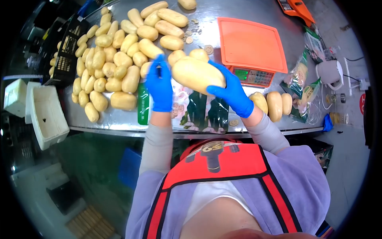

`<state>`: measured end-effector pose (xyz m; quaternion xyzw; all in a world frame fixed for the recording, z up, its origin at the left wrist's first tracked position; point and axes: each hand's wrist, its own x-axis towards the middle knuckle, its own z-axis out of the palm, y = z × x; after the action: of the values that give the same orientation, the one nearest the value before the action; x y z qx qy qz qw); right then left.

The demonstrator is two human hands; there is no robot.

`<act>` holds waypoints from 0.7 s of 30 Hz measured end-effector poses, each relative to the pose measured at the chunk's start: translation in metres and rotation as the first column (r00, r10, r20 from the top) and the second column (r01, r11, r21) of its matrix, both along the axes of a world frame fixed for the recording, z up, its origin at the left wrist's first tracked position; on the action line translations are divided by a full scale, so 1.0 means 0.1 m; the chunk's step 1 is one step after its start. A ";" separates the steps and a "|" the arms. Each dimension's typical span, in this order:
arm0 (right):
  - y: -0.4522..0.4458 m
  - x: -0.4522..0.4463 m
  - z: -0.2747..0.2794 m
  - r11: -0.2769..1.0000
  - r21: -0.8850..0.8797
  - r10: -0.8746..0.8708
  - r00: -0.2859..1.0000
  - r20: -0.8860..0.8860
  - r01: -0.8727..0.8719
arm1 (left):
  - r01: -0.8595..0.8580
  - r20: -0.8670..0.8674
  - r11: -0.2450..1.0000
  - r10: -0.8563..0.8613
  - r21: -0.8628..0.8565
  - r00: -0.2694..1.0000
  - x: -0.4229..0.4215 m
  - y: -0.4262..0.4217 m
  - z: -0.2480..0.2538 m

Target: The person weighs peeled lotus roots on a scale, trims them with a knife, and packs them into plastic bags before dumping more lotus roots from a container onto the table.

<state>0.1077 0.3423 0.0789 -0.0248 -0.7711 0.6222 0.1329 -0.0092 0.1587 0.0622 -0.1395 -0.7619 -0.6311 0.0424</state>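
Note:
My right hand [234,92], in a blue glove, grips one end of a large, pale yellow lotus root segment [198,74], lifted above the table. Just left of it is my left hand [160,87], also gloved in blue, its fingers bent together; a small dark thing shows between them, too little visible to name. Beneath both hands lie printed green plastic bags [199,109]. Many lotus root segments [121,59] are heaped on the left of the metal table [203,20]. Several more segments [274,106] stand in a row to the right of my right hand.
An orange scale [252,44] with a lit green display stands behind my right hand. Filled bags [299,75] lie at the right edge near a white device [330,74]. A black crate [69,49] and a white foam box [47,115] are at the left.

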 end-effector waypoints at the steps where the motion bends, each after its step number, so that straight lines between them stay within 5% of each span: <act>1: 0.05 0.02 -0.01 0.899 -0.434 0.109 0.989 0.096 -0.057 | -0.079 -0.040 0.996 0.077 -0.044 0.996 -0.20 -0.15 -0.16; 2: 0.10 0.05 -0.01 0.617 -0.785 0.244 0.961 0.127 -0.052 | -0.207 -0.337 0.946 0.116 -0.249 0.934 -0.39 -0.32 -0.30; 3: 0.15 0.10 0.00 0.446 -0.895 0.274 0.948 0.164 0.025 | -0.459 -0.538 0.730 0.149 -0.506 0.830 -0.41 -0.44 -0.26; 4: 0.23 0.11 -0.03 0.451 -0.892 0.248 0.955 0.163 0.035 | -0.593 -0.631 0.527 0.131 -0.609 0.764 -0.37 -0.60 -0.26; 5: 0.33 0.10 -0.10 0.288 -0.958 0.319 0.941 0.109 0.014 | -0.708 -0.718 0.289 0.093 -0.644 0.690 -0.33 -0.75 -0.26; 6: 0.41 0.12 -0.13 0.115 -0.993 0.381 0.924 0.040 -0.004 | -0.726 -0.722 0.178 0.103 -0.664 0.685 -0.31 -0.90 -0.32; 8: 0.47 0.15 -0.03 0.042 -0.998 0.318 0.946 0.061 0.051 | -0.334 -0.178 0.469 0.346 -0.818 0.921 -0.19 -1.17 -0.22; 10: 0.55 0.16 -0.01 -0.059 -0.998 0.287 0.957 -0.033 -0.017 | -0.431 -0.387 0.577 0.207 -0.694 0.899 -0.19 -1.67 -0.61; 12: 0.62 0.17 0.05 -0.010 -1.000 0.226 0.974 0.012 0.015 | -0.431 -0.305 0.640 0.305 -0.636 0.902 -0.10 -1.83 -0.62; 13: 0.65 0.17 0.09 0.031 -0.998 0.171 0.984 0.055 0.050 | -0.394 0.022 0.835 0.435 -0.384 0.900 -0.11 -1.94 -0.74; 14: 0.68 0.16 0.10 0.069 -0.994 0.115 0.989 0.094 0.087 | -0.391 0.024 0.836 0.433 -0.385 0.901 -0.12 -2.07 -0.78; 15: 0.80 0.13 -0.01 0.172 -0.985 0.111 0.994 -0.012 -0.031 | -0.415 -0.099 0.722 0.438 -0.553 0.894 -0.12 -2.20 -0.78; 16: 0.93 0.15 -0.04 0.399 -0.913 0.036 0.994 0.107 0.084 | -0.442 -0.221 0.572 0.415 -0.691 0.882 -0.12 -2.28 -0.81; 17: 1.04 0.11 -0.10 0.658 -0.723 -0.160 0.977 0.137 0.210 | -0.371 -0.253 0.442 0.303 -0.817 0.919 -0.02 -2.18 -0.62; 18: 1.14 0.05 -0.19 0.817 -0.454 -0.350 0.931 0.099 0.355 | -0.370 -0.252 0.440 0.304 -0.818 0.919 0.07 -2.05 -0.53; 19: 1.23 -0.01 -0.25 0.817 -0.454 -0.349 0.932 0.099 0.355 | -0.421 -0.344 0.316 0.271 -0.850 0.899 0.14 -1.91 -0.47; 20: 1.32 -0.07 -0.31 0.856 -0.122 -0.506 0.862 -0.007 0.502 | -0.473 -0.431 0.190 0.226 -0.860 0.874 0.17 -1.83 -0.44; 21: 1.40 -0.10 -0.36 0.751 0.206 -0.605 0.779 -0.164 0.627 | -0.474 -0.432 0.192 0.224 -0.859 0.873 0.17 -1.81 -0.47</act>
<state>0.0972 0.4824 0.0429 -0.2335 -0.7849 0.4422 0.3658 0.0079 -0.0228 0.0156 -0.0243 -0.9844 -0.0063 0.1741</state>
